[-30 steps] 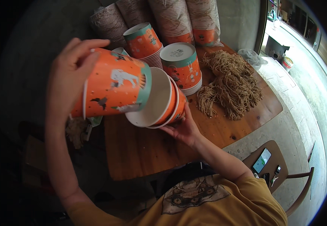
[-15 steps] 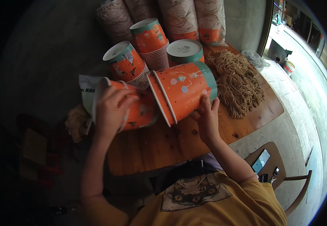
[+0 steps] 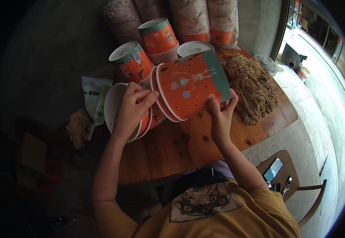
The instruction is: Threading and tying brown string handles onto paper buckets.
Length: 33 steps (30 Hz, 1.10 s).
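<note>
Two nested orange paper tubs (image 3: 192, 87) with white rims, green base bands and skeleton drawings are tilted sideways in front of me. My right hand (image 3: 222, 115) grips them near the green base, thumb on the near side. At their rims, the bent fingers and thumb of my left hand (image 3: 134, 107) pinch the edge; the exact contact is partly hidden. Behind my left hand another pair of orange tubs (image 3: 115, 105) lies on its side, mouth to the left, partly covered by the hand.
On the wooden table (image 3: 148, 162) stand upside-down tub stacks (image 3: 131, 63), a taller stack (image 3: 156, 37) and bagged stacks (image 3: 190, 20). A heap of brown strings (image 3: 252, 87) lies right, a green-white bag (image 3: 95, 97) left. A chair (image 3: 287, 170) holds a phone (image 3: 273, 168).
My left hand has moved right, from the tubs lying on their side to the rims of the held tubs. The held tubs have risen slightly and turned.
</note>
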{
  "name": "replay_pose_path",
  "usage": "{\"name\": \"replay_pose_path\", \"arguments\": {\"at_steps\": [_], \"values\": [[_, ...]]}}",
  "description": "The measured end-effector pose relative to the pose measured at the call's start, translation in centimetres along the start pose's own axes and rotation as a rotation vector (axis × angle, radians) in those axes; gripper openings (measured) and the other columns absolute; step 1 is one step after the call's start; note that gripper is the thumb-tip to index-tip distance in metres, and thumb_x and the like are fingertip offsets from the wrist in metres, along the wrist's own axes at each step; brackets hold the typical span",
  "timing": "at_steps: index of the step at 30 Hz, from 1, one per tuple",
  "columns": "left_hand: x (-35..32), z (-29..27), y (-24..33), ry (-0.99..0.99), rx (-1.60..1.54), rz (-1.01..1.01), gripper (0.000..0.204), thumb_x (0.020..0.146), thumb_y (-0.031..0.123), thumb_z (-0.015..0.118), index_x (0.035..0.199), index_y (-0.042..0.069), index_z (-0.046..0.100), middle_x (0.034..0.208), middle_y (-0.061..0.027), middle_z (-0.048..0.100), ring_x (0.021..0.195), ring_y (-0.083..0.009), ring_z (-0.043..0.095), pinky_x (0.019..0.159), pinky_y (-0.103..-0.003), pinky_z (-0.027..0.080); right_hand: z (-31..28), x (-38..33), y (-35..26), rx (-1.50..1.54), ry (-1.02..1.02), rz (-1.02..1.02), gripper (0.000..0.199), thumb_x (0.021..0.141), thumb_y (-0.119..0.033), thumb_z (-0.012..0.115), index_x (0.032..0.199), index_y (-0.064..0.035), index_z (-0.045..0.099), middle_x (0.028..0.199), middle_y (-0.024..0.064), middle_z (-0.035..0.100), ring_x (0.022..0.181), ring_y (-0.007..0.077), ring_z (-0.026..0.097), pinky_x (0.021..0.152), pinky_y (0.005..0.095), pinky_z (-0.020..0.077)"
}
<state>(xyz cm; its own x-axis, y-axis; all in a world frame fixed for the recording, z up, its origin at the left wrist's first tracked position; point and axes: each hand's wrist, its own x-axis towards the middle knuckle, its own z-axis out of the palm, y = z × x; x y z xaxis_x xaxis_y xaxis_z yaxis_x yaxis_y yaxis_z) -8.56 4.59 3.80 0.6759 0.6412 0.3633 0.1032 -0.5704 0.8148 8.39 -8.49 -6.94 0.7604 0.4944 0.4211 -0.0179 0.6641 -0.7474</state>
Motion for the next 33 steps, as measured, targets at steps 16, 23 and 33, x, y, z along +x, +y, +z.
{"name": "replay_pose_path", "arguments": {"at_steps": [16,23,33], "values": [[5.9,-4.7,2.3,-0.099,0.236,-0.179,0.032,0.088,0.026,0.066,0.091,-0.006,0.068,0.088,-0.0002,0.045,0.08,-0.0093,0.053,0.079,-0.026,0.044,-7.1,0.8,-2.4,0.377,0.362,0.443,0.06,0.087,-0.061,0.054,0.13,-0.0188,0.045,0.13,0.0083,0.05,0.116,0.0269,0.055,0.09,0.0463,0.0512],[9.1,-4.6,5.2,-0.179,0.372,-0.17,0.031,0.086,0.026,0.065,0.094,-0.005,0.068,0.095,-0.0034,0.06,0.091,-0.0128,0.06,0.086,-0.028,0.046,-7.6,-4.6,-3.7,0.798,0.234,0.927,0.073,0.088,-0.065,0.048,0.14,-0.0139,0.041,0.138,0.0126,0.047,0.124,0.0318,0.05,0.097,0.0501,0.0483],[11.2,-8.6,5.0,-0.142,0.098,-0.324,0.028,0.087,0.025,0.066,0.095,-0.002,0.063,0.085,-0.0112,0.068,0.067,-0.0136,0.067,0.061,-0.026,0.058,-6.5,-6.8,-4.6,0.706,0.072,1.205,0.087,0.086,-0.07,0.043,0.139,-0.0015,0.034,0.133,0.0226,0.047,0.117,0.0342,0.055,0.096,0.0414,0.0515]]}}
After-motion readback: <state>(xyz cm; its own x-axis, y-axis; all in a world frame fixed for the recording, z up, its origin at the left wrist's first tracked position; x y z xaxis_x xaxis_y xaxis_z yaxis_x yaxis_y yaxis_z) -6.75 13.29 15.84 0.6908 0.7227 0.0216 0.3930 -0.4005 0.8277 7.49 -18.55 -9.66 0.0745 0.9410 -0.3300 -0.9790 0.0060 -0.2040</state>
